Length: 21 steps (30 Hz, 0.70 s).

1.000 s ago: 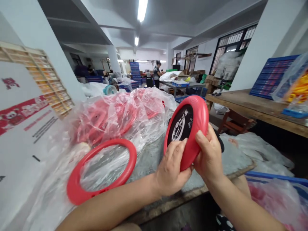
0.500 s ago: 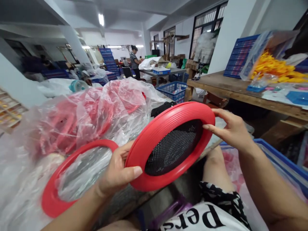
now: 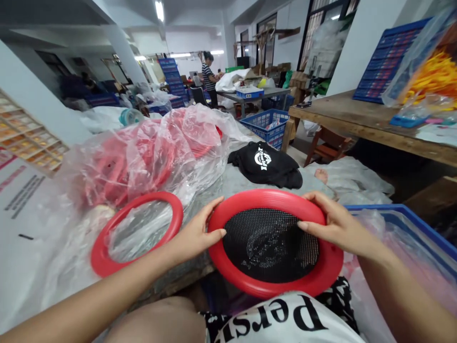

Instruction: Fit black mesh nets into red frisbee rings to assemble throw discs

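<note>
A round red frame with a black mesh centre [image 3: 271, 245] is held low in front of my lap, tilted towards me. My left hand [image 3: 199, 232] grips its left rim, thumb on the near face. On the upper right rim, my right hand [image 3: 335, 225] is closed with its thumb against the mesh; the fingers behind are partly hidden. A pale print shows faintly in the mesh. To the left, an open red ring [image 3: 175, 214] lies on clear plastic. Beyond the held frame lies a folded black cloth [image 3: 282, 171] with a white print.
More red rings lie inside a clear plastic bag [image 3: 143, 152] at the back left. A blue crate [image 3: 410, 216] with plastic-wrapped contents stands at my right. Further off are a wooden table [image 3: 330, 112], a blue basket [image 3: 262, 125] and a standing person [image 3: 209, 78].
Both hands have lowered the red mesh frame towards my lap and turned it more level. The black cloth behind it has come into fuller view. My view has shifted slightly.
</note>
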Tool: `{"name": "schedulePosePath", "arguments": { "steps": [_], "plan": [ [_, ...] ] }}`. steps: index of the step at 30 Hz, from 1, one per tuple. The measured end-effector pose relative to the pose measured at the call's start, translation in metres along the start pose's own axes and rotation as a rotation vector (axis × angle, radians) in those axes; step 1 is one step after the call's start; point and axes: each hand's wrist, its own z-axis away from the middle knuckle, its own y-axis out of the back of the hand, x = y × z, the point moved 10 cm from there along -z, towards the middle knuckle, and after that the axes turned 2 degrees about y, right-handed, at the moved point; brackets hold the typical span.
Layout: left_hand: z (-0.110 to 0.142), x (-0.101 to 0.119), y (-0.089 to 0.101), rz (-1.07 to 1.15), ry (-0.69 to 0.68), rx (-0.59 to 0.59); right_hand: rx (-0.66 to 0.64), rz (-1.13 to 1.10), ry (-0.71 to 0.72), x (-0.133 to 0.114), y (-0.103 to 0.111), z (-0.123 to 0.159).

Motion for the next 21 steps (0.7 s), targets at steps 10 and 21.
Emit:
{"name": "schedulePosePath", "arguments": {
  "steps": [10,21],
  "plan": [
    [0.043,0.098,-0.039,-0.756,-0.855,0.19,-0.337,-0.099,-0.024,-0.024,-0.061,0.02],
    [0.057,0.122,-0.053,-0.852,-0.927,0.236,-0.433,-0.456,-0.086,-0.018,-0.053,0.055]
  ]
}}
